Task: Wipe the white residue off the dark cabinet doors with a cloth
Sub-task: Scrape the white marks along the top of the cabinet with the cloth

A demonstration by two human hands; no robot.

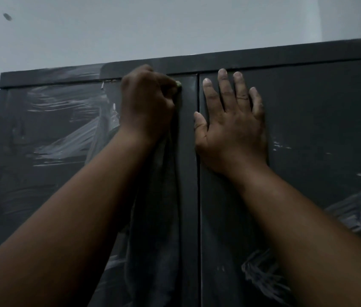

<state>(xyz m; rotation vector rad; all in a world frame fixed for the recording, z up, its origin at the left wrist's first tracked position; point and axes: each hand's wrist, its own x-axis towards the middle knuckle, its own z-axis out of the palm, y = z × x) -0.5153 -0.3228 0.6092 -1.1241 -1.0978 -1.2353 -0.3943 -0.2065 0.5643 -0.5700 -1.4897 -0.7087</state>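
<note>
Nearest, two bare forearms reaching up and forward. Left hand [147,103] curled into a fist at the top of the left door [48,180], bunching the cloth [155,229]; a small greenish scrap shows at the knuckles, too small to tell what. Cloth dark grey, hanging slack from the fist down along the door, close by the centre seam. Soft and light by the look of its folds; likely to flop and drag, so best gathered into a pad in the palm and not held by one corner. Right hand [232,127] spread flat, fingers straight and apart, pressed on the right door [321,134] just beside the seam, holding nothing; a thin band on one finger.

Behind the hands, the doors: dark, smooth, flat, seemingly rigid. White residue [64,142] smeared in broad streaks over the left door's upper half and up onto the top rail [263,59]; further patches low on the right door and at its right edge. Much evidently left to wipe. Streaks look thin and dry-swept, probably needing firm pressure.

In the way: the trailing cloth itself covering part of the left door, and both arms hiding the lower middle. Two small pale specks near the left door's top edge, unclear.

Farthest, a pale grey wall [130,29] with one dark mark at upper left.
</note>
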